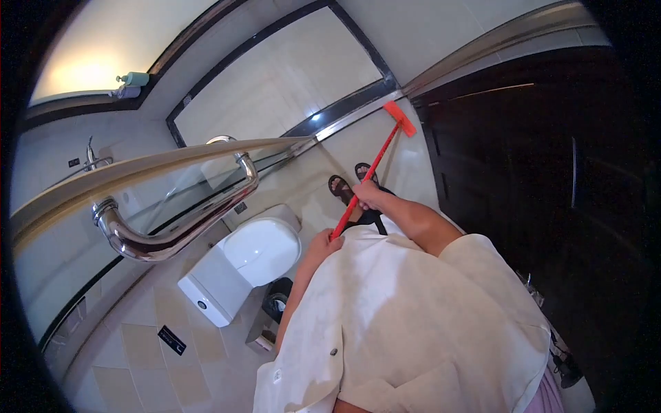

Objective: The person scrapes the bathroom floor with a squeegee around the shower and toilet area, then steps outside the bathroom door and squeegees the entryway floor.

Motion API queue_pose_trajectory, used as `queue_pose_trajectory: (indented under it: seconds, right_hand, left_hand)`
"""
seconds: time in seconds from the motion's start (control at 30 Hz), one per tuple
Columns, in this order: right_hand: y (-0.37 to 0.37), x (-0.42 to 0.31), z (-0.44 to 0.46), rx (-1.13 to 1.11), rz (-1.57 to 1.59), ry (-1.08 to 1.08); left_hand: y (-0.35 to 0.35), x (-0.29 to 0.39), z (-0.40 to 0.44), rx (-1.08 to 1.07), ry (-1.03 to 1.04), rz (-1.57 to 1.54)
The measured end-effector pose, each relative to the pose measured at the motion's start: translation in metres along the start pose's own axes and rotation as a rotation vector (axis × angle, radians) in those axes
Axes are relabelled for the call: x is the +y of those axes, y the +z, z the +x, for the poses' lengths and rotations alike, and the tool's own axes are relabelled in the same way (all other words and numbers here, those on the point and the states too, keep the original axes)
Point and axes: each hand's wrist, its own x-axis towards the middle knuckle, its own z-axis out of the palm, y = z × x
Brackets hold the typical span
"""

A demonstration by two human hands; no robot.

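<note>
Clearly, left hand (322,246) clenched round slim red pole (379,156), right hand (367,195) gripping lower; oblong head (399,119) on smooth floor (344,148).

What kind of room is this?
Almost certainly a bathroom: there's a white toilet with its cistern, a glass screen with a curved chrome handle, and pump bottles on a ledge.

1 camera, worn on the head, looks down past the chest to the feet and floor.
</note>
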Motion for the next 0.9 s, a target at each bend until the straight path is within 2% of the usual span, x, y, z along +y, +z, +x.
queue_pose_trajectory:
  seconds: [0.2, 0.27, 0.33, 0.37, 0.53, 0.7, 0.83, 0.87, 0.9]
  right_hand:
    - [-0.007, 0.021, 0.011, -0.033, 0.083, 0.065]
    - [-0.006, 0.035, 0.023, -0.067, 0.052, 0.101]
    - [0.008, 0.044, 0.028, -0.238, 0.010, 0.109]
    - [0.023, 0.050, 0.040, -0.308, 0.007, 0.247]
    - [0.040, 0.030, -0.004, -0.393, -0.197, 0.151]
    - [0.008, 0.018, -0.004, -0.287, -0.101, 0.151]
    - [-0.031, 0.023, 0.036, -0.155, 0.077, 0.054]
    - [-0.039, 0.021, 0.046, -0.045, 0.102, 0.078]
    - [-0.048, 0.017, 0.048, 0.066, 0.125, 0.101]
  left_hand:
    - [0.005, 0.029, -0.003, 0.102, 0.078, 0.166]
    - [0.006, 0.024, -0.005, 0.107, 0.011, 0.138]
    - [0.001, 0.027, -0.025, 0.130, -0.036, 0.062]
    - [-0.002, 0.028, -0.037, 0.151, -0.082, -0.009]
    - [-0.002, 0.026, -0.075, 0.157, -0.190, -0.007]
    - [0.013, 0.026, -0.042, 0.144, -0.204, -0.003]
    - [0.035, 0.053, 0.009, 0.120, 0.038, 0.072]
    - [0.044, 0.052, 0.024, 0.148, 0.135, 0.098]
    - [0.052, 0.053, 0.040, 0.143, 0.137, 0.101]
